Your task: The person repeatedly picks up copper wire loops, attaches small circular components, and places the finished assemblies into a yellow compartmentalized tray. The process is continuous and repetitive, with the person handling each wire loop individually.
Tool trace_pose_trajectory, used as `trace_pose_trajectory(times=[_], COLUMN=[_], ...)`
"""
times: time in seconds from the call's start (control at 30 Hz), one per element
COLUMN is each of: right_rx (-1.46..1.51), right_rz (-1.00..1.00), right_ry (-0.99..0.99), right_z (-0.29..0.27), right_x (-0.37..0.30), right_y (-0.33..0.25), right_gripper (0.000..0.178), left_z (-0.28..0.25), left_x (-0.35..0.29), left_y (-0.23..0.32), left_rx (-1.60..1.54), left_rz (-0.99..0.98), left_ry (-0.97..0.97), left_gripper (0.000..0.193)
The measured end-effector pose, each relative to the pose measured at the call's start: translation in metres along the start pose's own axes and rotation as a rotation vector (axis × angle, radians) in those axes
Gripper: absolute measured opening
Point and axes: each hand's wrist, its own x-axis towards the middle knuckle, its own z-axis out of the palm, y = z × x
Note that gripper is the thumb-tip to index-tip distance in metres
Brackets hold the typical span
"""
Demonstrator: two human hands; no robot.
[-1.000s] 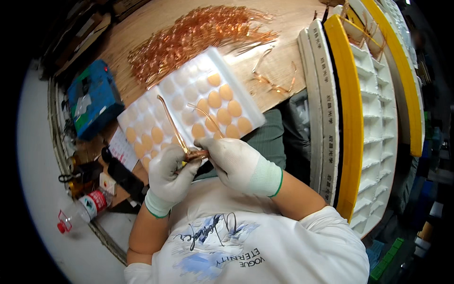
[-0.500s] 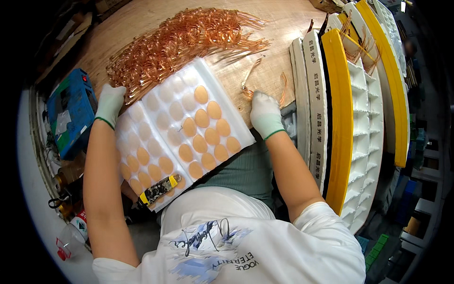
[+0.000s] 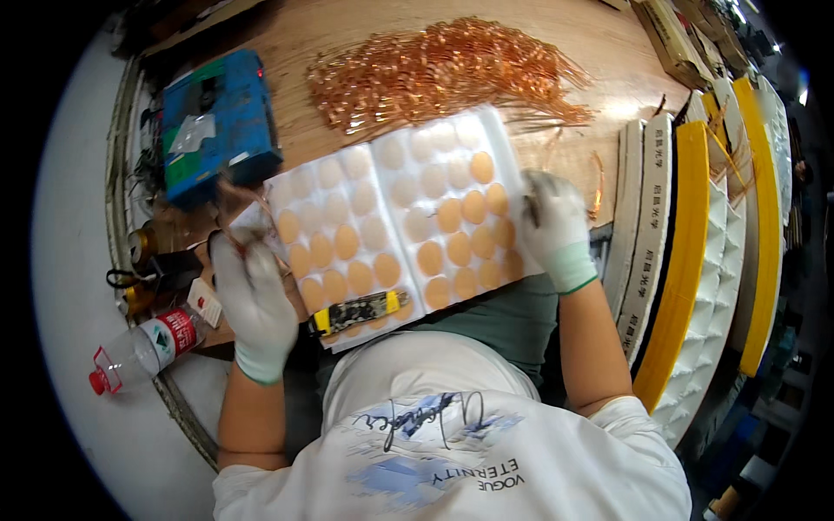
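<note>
My left hand point(image 3: 258, 308), in a white glove, is raised at the left edge of the sheet of discs and smeared by motion. A thin copper wire piece point(image 3: 229, 224) sticks up from its closed fingers. At the sheet's right edge, my right hand point(image 3: 560, 230), also gloved, has its fingers curled in; whatever they hold is hidden and blurred. The white sheet point(image 3: 389, 195) bears rows of tan and paler round discs and lies tilted across my lap and the table edge. A black-and-yellow cutter knife point(image 3: 360, 313) rests on its near part.
A heap of bent copper wires point(image 3: 443, 74) lies on the wooden table point(image 3: 300, 35). Beyond my right hand is a loose copper wire point(image 3: 596, 184). A blue box point(image 3: 217, 130) stands left, above a clear bottle point(image 3: 143, 349). White partitioned foam trays point(image 3: 686, 286) line the right side.
The view has shifted left. My left hand has left the copper heap and come back toward me with a copper wire piece. My right hand has come to the sheet's right edge.
</note>
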Motion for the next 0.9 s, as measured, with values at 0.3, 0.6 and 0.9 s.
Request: trace_pose_trajectory(times=[0.3, 0.6, 0.9], right_rx=[0.154, 0.499, 1.369], right_rz=[-0.344, -0.141, 0.172], right_ry=[-0.369, -0.367, -0.042], right_z=[0.075, 0.088, -0.034], right_x=[0.051, 0.057, -0.096], right_y=[-0.235, -0.250, -0.172], right_gripper=[0.035, 0.027, 0.036], left_z=[-0.068, -0.070, -0.058], left_x=[-0.073, -0.104, -0.089], left_y=[0.051, 0.070, 0.073], left_rx=[-0.133, -0.353, -0.323], left_rz=[0.206, 0.120, -0.021], left_ry=[-0.621, -0.548, -0.482], left_gripper=[0.021, 0.020, 0.016])
